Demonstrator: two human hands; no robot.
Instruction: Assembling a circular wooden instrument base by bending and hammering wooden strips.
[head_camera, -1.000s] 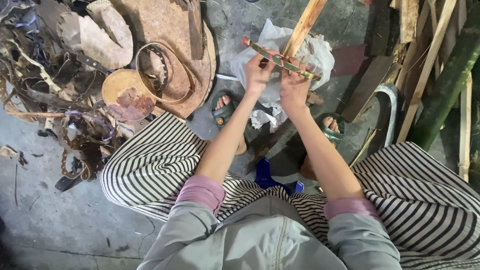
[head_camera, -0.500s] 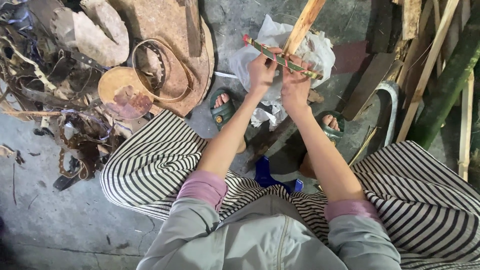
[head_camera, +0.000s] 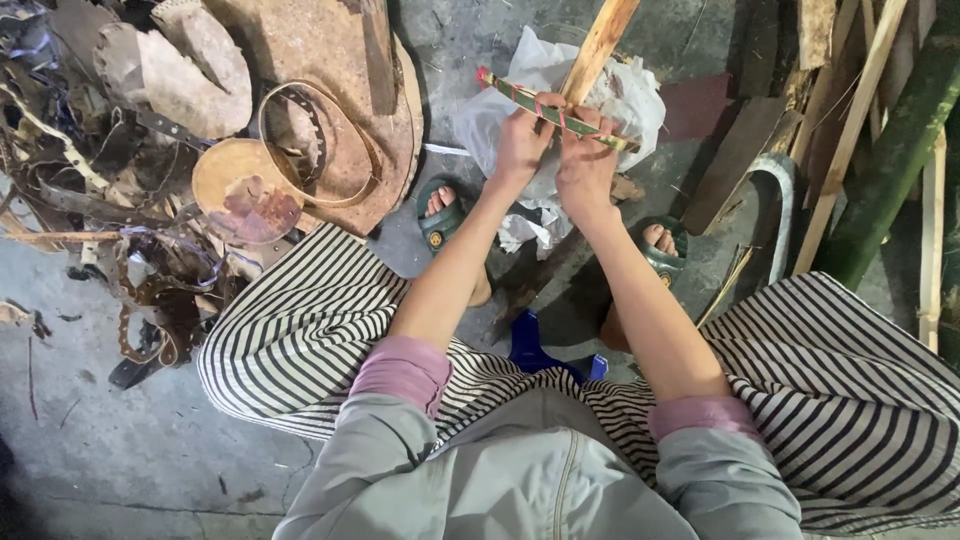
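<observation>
Top centre of frame: left hand and right hand both grip a green strip crossing a wooden stick; the stick's top is cut off, fingertips hidden.

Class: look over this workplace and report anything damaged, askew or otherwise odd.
The round metal plate and the ring at upper left are rusted, lying in a tangled scrap heap. Both hands, left hand and right hand, grip a green strip normally.
</observation>
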